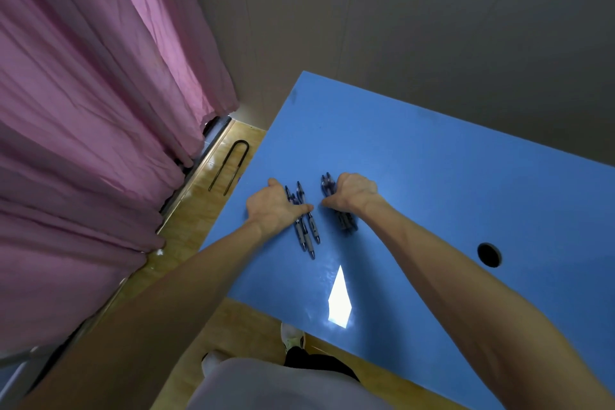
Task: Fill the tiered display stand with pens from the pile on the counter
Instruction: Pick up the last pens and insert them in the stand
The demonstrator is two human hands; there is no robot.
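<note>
Partly hidden, pens (307,226) under left hand (273,208); bundle (344,220) within right hand's (354,191) grip.

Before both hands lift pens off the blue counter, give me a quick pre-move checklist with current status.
1. Left hand on its pens: ok, thumb across them; a full grip cannot be told.
2. Right hand on the second bundle of pens: ok, fingers curled round it.
3. All pens gathered: not ok, the left group lies fanned, tips staggered.
4. Tiered display stand located: cannot tell, none in view.
5. Counter around the hands free of obstacles: ok, only a round hole off to the right.
6. Pen orientation matched: cannot tell, the right bundle is mostly hidden.
</note>
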